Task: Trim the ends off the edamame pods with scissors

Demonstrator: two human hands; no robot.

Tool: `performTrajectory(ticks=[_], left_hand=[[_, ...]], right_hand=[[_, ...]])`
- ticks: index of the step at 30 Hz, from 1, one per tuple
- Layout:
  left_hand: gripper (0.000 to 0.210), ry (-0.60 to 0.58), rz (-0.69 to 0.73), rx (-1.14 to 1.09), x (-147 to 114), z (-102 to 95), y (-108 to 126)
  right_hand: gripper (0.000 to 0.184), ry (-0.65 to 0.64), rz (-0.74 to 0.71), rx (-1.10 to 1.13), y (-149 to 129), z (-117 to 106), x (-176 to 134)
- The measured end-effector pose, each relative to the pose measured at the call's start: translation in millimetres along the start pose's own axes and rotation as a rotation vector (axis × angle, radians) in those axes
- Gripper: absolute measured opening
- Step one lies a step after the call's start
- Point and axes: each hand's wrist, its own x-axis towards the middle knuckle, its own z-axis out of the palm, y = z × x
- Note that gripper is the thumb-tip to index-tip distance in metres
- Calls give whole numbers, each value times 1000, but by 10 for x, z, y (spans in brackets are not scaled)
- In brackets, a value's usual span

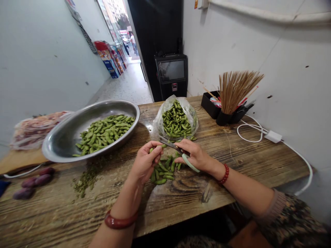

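Observation:
My left hand (pixel 147 159) is closed around a green edamame pod (pixel 163 146), whose end pokes out between the fingertips. In my right hand (pixel 193 153) is a pair of scissors (pixel 190 163) with pale green handles, its blades pointing left toward that pod. Below both hands lies a small heap of edamame pods (pixel 162 172) on the wooden table (pixel 186 196). Just beyond them, an open clear plastic bag (pixel 194 119) is full of more pods. To the left, a large oval metal basin (pixel 64 134) holds a pile of pods.
Trimmed scraps (pixel 86 179) are scattered before the basin. Purple-red bulbs (pixel 36 182) and bagged meat (pixel 36 129) lie at the left. A black holder (pixel 210 105) with wooden skewers (pixel 236 91) stands at back right, near a white cable and adapter (pixel 273 136).

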Motion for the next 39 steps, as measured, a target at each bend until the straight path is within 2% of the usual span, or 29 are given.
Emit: performTrajectory(ticks=[8, 11, 14, 17, 19, 21, 24, 28, 31, 33, 37, 39], left_hand=[[25, 83, 48, -150, 34, -79, 101], [26, 103, 42, -88, 17, -128, 137], [18, 109, 67, 147, -2, -169, 153], [11, 97, 193, 566, 12, -204, 123], [7, 38, 264, 848, 36, -226, 78], [7, -36, 275, 1064, 58, -244, 31], [9, -123, 238, 1273, 66, -257, -17], [11, -195, 194, 1408, 60, -248, -59], [11, -173, 217, 1429, 69, -236, -98], [11, -135, 242, 1354, 81, -221, -106], [9, -58, 284, 918, 72, -175, -30], [11, -25, 233, 706, 42, -156, 29]], right_hand=[[48, 68, -1, 20, 33, -3, -1], [48, 76, 4, 12, 35, -3, -7], [48, 73, 9, 6, 26, -7, -9], [48, 61, 14, 1, 10, -15, -3], [48, 56, 18, -3, 3, -21, 2], [48, 57, 21, -10, 1, -25, 5], [48, 62, 19, -12, 7, -29, 5], [48, 56, 19, -2, 12, -28, 0], [49, 45, 21, 3, 12, -20, -2], [48, 45, 23, -1, 9, -17, -2], [47, 64, 47, -8, -2, -25, 7], [47, 73, 57, -3, -4, -27, 12]])
